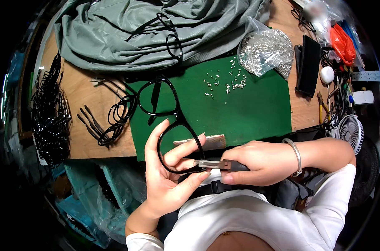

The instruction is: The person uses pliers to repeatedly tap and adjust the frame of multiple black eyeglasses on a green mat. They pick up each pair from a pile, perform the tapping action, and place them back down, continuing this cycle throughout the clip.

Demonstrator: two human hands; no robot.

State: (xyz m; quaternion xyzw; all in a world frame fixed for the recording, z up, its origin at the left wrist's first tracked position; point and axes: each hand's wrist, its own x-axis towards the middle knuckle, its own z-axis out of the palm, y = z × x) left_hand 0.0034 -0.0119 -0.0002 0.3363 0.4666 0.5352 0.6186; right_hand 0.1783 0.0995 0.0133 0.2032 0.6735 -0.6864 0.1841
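Note:
My left hand (167,184) holds a black eyeglass frame (176,111) near the mat's front edge, its fingers around the lower lens rim and thumb at the rim's end. My right hand (259,163) is closed on pliers (236,166), whose metal jaws sit on that rim's end beside my left thumb. Behind the hands a perforated metal strip (213,141) lies on the green mat (252,111). Small silver pieces (236,85) are scattered on the mat, below a plastic bag of more (265,52).
Grey cloth (98,33) carries more black frames (173,48). Black frame bundles (50,113) and loose frames (114,121) lie left on the wooden table (85,148). A black case (306,65), yellow-handled pliers (322,111), a red bag (344,44) and a white fan (349,134) are at right.

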